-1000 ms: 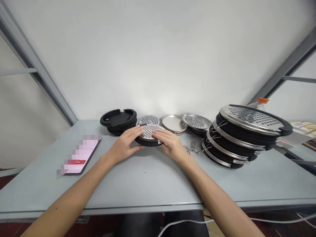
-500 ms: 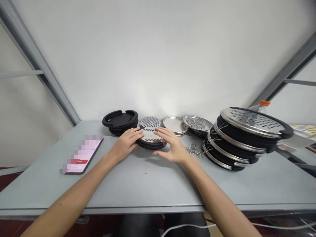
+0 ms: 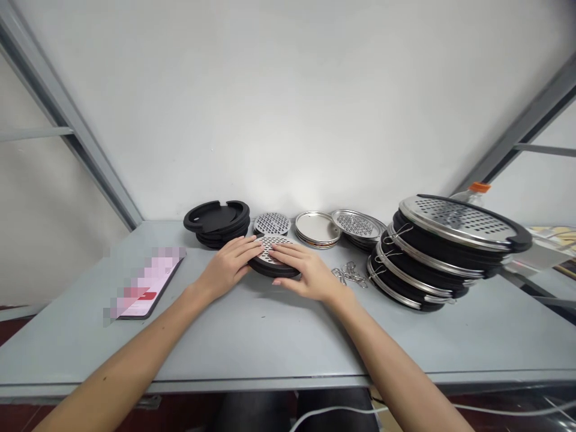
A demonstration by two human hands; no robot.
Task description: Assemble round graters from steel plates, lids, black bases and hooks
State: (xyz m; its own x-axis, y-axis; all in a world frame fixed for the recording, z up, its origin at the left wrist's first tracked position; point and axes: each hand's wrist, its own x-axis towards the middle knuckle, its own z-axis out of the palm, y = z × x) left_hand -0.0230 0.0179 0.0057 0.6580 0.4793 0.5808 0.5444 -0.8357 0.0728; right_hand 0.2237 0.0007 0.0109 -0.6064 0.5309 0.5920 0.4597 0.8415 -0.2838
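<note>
A black round base with a perforated metal disc (image 3: 270, 245) on it is in the middle of the table. My left hand (image 3: 228, 264) is at its left side, fingertips on the rim and thumb near the front. From the right, my right hand (image 3: 308, 270) lies with its fingers across the disc's top and its thumb by the front edge. Behind it sit a stack of perforated metal discs (image 3: 272, 224) and a stack of plain metal rings or plates (image 3: 316, 228). Black round bases (image 3: 218, 222) are stacked at the back left.
A tall, leaning stack of black and metal assemblies (image 3: 450, 252) stands at the right, with a bottle's orange cap (image 3: 479, 187) behind. Wire clips (image 3: 351, 274) and metal grater plates (image 3: 357, 224) are nearer the middle. A phone (image 3: 148, 287) lies left.
My right hand has moved left and further over the perforated disc. My left hand stays at the left rim. The view has shifted slightly.
</note>
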